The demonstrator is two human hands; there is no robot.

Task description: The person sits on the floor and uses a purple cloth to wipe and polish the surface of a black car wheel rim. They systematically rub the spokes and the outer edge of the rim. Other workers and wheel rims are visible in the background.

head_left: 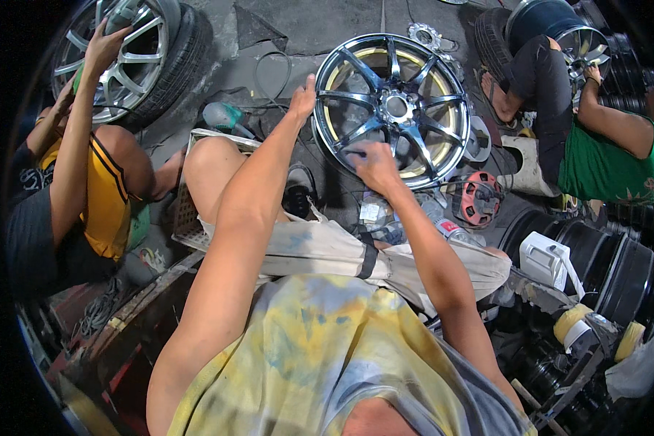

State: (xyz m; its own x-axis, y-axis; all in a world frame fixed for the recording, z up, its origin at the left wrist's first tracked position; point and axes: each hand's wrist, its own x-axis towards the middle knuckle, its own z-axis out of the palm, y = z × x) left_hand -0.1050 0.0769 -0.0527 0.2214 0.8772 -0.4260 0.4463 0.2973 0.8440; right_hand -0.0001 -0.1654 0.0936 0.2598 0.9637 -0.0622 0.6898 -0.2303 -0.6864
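A shiny chrome multi-spoke wheel rim (382, 109) stands in front of me, face toward me, with a yellowish band showing behind its spokes. My left hand (303, 100) grips its left edge, thumb up along the lip and the fingers partly hidden behind. Down at the lower left of the rim is my right hand (376, 166), its fingers curled in against a spoke and the inner lip. Slight blur covers those fingertips, and whatever they may hold is hidden. A pale cloth (305, 251) with a dark strap lies across my lap.
A green-and-grey power tool (225, 116) lies left of my knee by a plastic crate (189, 218). Right of the wheel rim sit a red reel (479, 198) and a plastic bottle (454, 231). People work on wheels at both sides. Dark rims (618, 269) are stacked at right.
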